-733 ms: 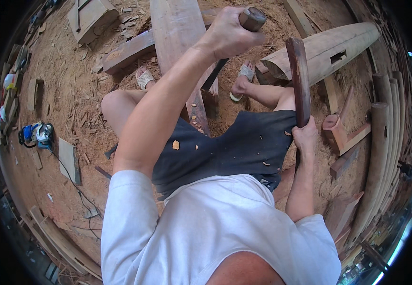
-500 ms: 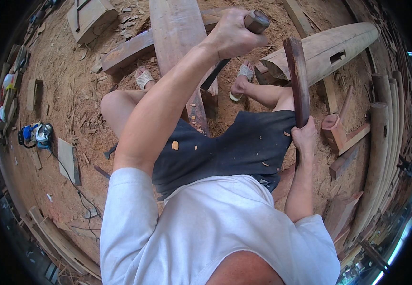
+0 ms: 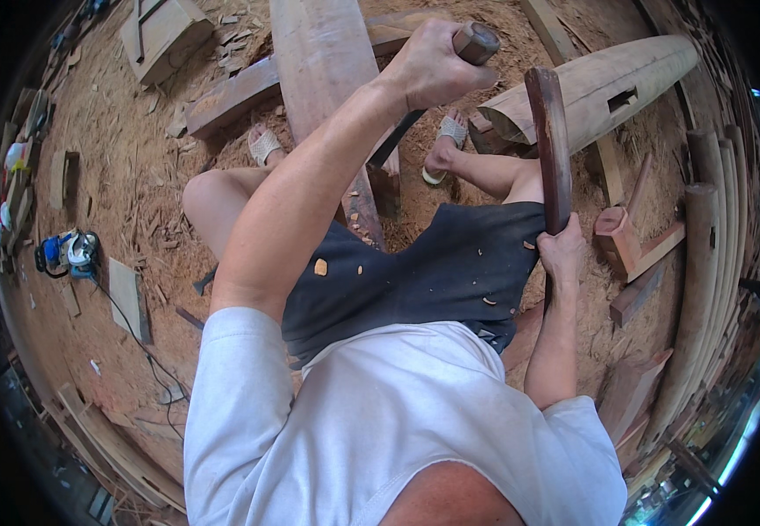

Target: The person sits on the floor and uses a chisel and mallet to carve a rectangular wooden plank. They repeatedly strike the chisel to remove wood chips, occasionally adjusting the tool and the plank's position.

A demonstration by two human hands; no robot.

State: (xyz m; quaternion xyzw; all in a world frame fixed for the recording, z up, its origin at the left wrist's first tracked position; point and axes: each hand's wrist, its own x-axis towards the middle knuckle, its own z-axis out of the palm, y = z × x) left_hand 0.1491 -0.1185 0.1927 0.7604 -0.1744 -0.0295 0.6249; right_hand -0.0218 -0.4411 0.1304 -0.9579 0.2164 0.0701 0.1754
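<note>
Shirt: my white shirt point(image 3: 380, 421) fills the 6 o'clock edge, nearest to me.
Shorts: dark shorts point(image 3: 424, 272) just beyond it, flecked with small wood chips.
Right hand: my right hand point(image 3: 564, 254) sits at about 3 o'clock from the shorts, fingers wrapped tight around the lower end of a dark curved stick point(image 3: 551, 149).
Stick: it stands nearly upright from that fist, its top reaching toward 12 o'clock, in front of my right leg.
Left hand: my left hand point(image 3: 433, 66) is raised toward 12 o'clock, fist closed around a tool handle point(image 3: 475, 42); the round butt end pokes out past my thumb.
Shaft: the tool's dark shaft point(image 3: 397, 140) runs down toward 7 o'clock from the fist; its working end is hidden behind my forearm.
Feet: sandals point(image 3: 266, 145) on sawdust at 11 and 12 o'clock, either side of a long plank point(image 3: 323, 61).
Log: a shaped pale log point(image 3: 608, 83) with a slot lies at 1 o'clock.
Power tool: a blue power tool point(image 3: 69, 252) lies well apart at 9 o'clock.
Beams: rounded beams point(image 3: 704, 263) line the 3 o'clock edge.
</note>
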